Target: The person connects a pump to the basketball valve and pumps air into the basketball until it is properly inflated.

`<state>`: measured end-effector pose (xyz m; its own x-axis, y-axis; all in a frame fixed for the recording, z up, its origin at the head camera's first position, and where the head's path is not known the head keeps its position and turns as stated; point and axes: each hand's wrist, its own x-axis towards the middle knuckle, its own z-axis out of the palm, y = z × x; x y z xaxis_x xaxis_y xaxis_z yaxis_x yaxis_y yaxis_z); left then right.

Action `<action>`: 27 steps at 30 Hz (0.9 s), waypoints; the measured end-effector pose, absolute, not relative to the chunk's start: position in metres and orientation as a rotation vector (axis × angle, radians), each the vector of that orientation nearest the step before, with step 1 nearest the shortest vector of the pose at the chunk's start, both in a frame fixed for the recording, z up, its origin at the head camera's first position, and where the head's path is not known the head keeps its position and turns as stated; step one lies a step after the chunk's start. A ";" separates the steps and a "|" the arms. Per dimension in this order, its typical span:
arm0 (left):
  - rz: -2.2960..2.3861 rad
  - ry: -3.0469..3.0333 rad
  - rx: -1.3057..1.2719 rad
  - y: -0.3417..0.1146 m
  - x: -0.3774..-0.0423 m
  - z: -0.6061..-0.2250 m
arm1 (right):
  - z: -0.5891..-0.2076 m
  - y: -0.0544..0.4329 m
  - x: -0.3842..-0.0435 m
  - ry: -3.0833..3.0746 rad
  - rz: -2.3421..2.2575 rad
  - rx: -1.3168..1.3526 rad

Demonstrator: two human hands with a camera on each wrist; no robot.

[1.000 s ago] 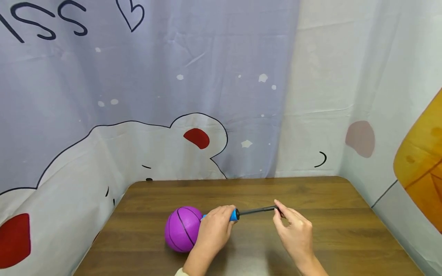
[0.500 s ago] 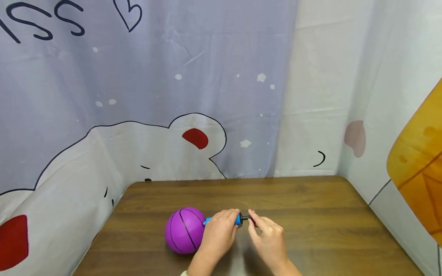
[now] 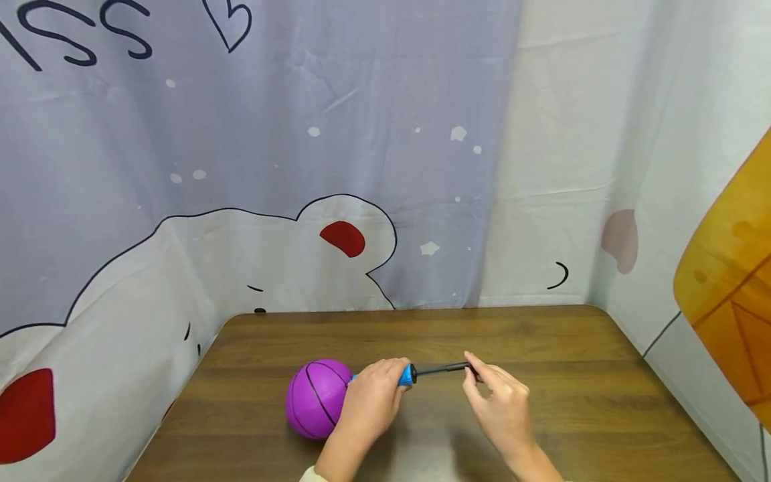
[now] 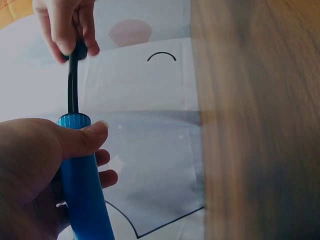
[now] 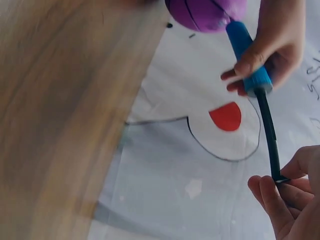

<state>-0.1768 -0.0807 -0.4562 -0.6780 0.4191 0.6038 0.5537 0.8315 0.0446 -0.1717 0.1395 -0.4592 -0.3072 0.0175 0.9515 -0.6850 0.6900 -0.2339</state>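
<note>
A purple ball (image 3: 318,399) with black lines rests on the table, left of the hands. My left hand (image 3: 370,400) grips the blue barrel of a hand pump (image 4: 86,187), fingers and thumb wrapped around it. In the right wrist view the barrel's far end meets the purple ball (image 5: 202,12). A black rod (image 3: 442,369) sticks well out of the barrel toward the right. My right hand (image 3: 502,405) pinches the handle at the rod's end between thumb and fingers. That handle is mostly hidden by the fingers in the head view.
The brown wooden table (image 3: 602,408) has rounded far corners. A printed curtain (image 3: 421,167) hangs behind it and along both sides, close to the table's edges.
My right hand first pushed the rod left into the barrel, then drew it back out to the right. My left hand and the ball shifted only slightly.
</note>
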 end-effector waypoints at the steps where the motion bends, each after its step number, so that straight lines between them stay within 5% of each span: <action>1: -0.303 -2.418 -0.707 -0.081 -0.177 -0.456 | -0.458 0.143 -0.172 -1.760 0.763 0.525; 12: -0.326 -2.397 -0.722 -0.080 -0.181 -0.455 | -0.450 0.149 -0.166 -1.844 0.789 0.429; 27: -0.288 -2.337 -0.747 -0.071 -0.176 -0.459 | -0.471 0.098 -0.166 -1.812 0.900 0.591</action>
